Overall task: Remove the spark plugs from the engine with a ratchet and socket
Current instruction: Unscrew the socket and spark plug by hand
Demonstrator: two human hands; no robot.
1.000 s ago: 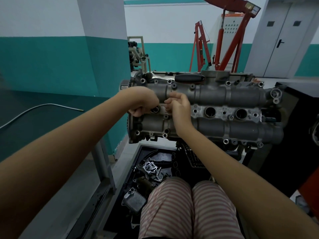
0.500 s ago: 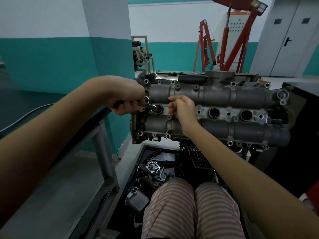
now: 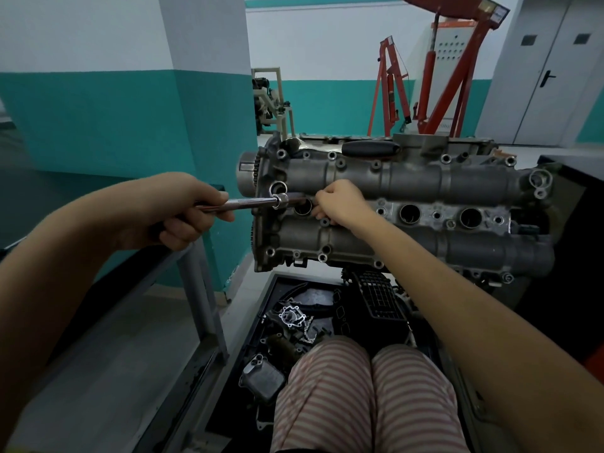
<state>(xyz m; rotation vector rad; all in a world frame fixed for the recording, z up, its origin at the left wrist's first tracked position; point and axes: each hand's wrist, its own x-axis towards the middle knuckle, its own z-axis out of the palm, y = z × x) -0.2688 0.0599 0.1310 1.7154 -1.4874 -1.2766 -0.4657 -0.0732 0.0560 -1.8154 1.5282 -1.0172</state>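
- Engine (image 3: 408,204) sits ahead of the knees, plug wells in a row along its top.
- Left grip (image 3: 183,210) is curled round the ratchet (image 3: 242,203), its head by the leftmost well.
- Right grip (image 3: 340,204) rests curled just beside that well; what it pinches, cannot tell.

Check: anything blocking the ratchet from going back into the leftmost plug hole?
Nothing visible. The left hand grips the ratchet, whose head sits just left of the open plug hole. The right hand rests on the engine at the hole's right edge, not over its mouth.
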